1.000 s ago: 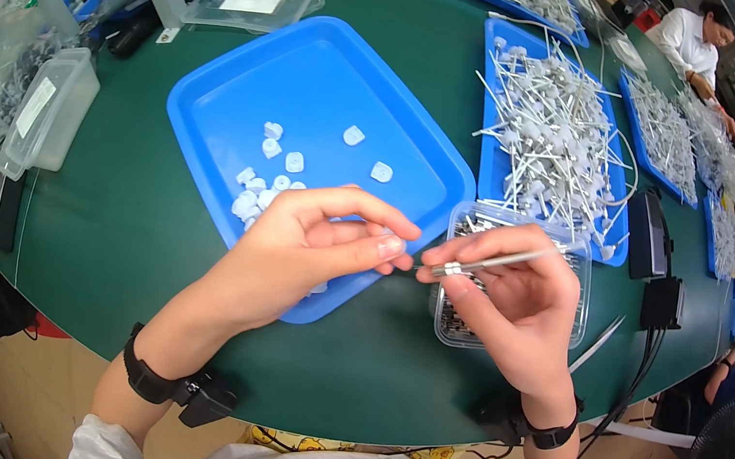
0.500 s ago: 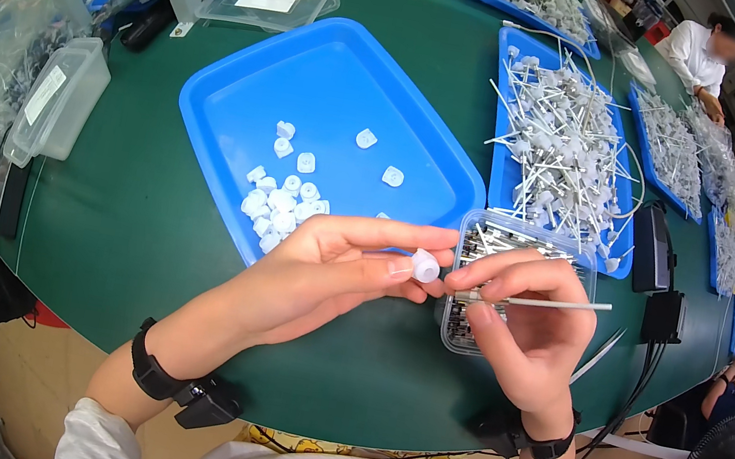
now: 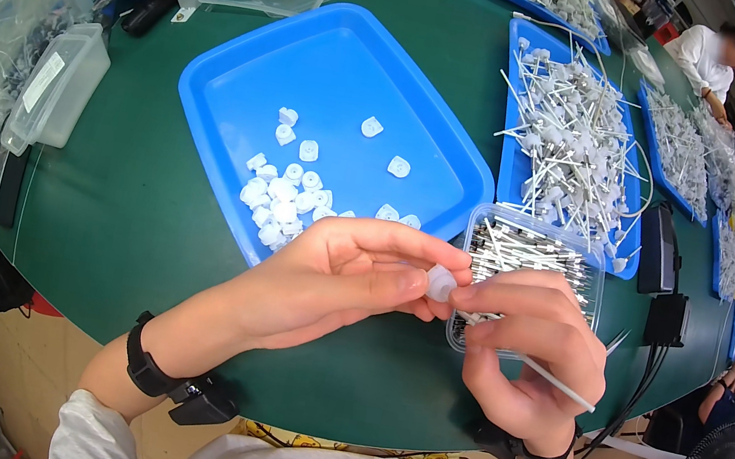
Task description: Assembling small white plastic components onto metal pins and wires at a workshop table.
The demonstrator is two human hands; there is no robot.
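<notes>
One rod [image 3: 562, 385], aslant toward lower right, in right fingers [image 3: 512, 300], white cap [image 3: 440, 284] in left fingers [image 3: 392, 284]

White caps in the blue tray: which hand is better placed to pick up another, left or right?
Probably the left hand: it is nearer the loose white caps, though holding a cap. The right hand is farther off, by the clear plastic box, gripping a white rod.

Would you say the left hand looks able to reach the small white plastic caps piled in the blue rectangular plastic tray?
Probably yes: the left hand is close to the piled white plastic caps, with nothing visibly blocking them, though it holds a similar white piece.
</notes>
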